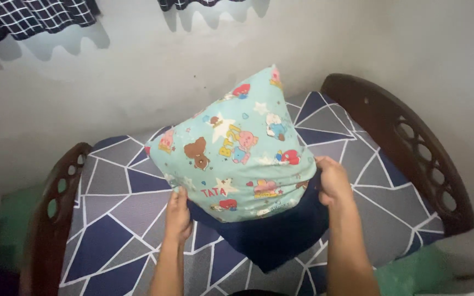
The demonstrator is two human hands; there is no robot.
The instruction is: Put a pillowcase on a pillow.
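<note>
A pillow stands tilted on the bed, partly inside a light blue pillowcase (237, 148) printed with cartoon animals and stars. The pillow's dark navy end (272, 235) sticks out of the case at the bottom. My left hand (178, 212) grips the lower left edge of the pillowcase. My right hand (331, 181) grips its lower right edge. Both hands hold the opening around the navy pillow.
The bed is covered by a sheet (111, 219) with grey and navy triangles. A dark wooden bed end (412, 148) curves at the right and another wooden end (50, 208) at the left. A pale wall (138, 71) is behind, with checked curtains (28, 16) at the top.
</note>
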